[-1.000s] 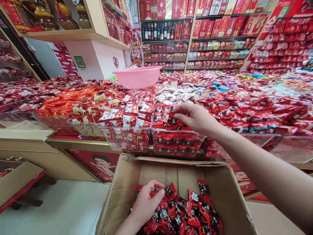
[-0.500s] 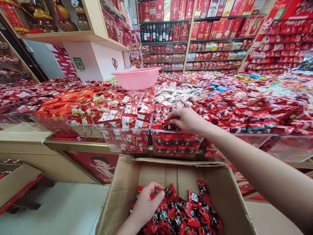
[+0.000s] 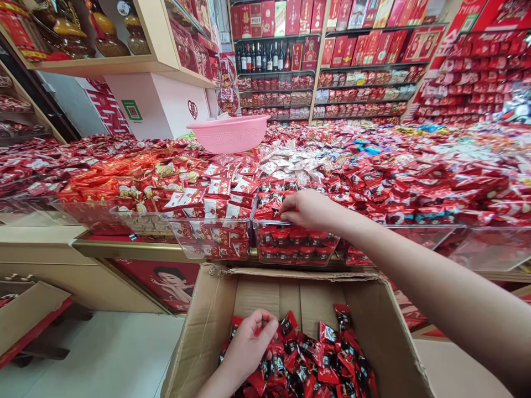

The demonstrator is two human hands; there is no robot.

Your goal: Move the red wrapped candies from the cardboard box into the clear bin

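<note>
My right hand [image 3: 309, 210] reaches over the front of a clear plastic bin [image 3: 295, 260] of small red-and-black wrapped candies. Its fingers are pinched at a wrapped candy [image 3: 269, 212] in the top layer, mostly covered by the fingertips. Below, inside an open cardboard box [image 3: 207, 326], my left hand [image 3: 251, 344] is closed, thumb curled toward the forefinger. Red wrapper shows by its fingers, but what it holds, if anything, is hidden. Loose red-and-black candies [image 3: 327, 359] of the same look lie in the box under and beside it.
Left of the bin stands another clear bin [image 3: 209, 243] with red-and-white packets. A pink basket [image 3: 230, 135] sits on the candy display behind. Gift boxes and bottles [image 3: 263, 58] fill the back shelves. A cabinet [image 3: 103, 65] juts out at upper left.
My right hand has shifted slightly left and down along the bin's front row, its fingertips lower among the candies. My left hand stays in the box, thumb and forefinger a little closer together.
</note>
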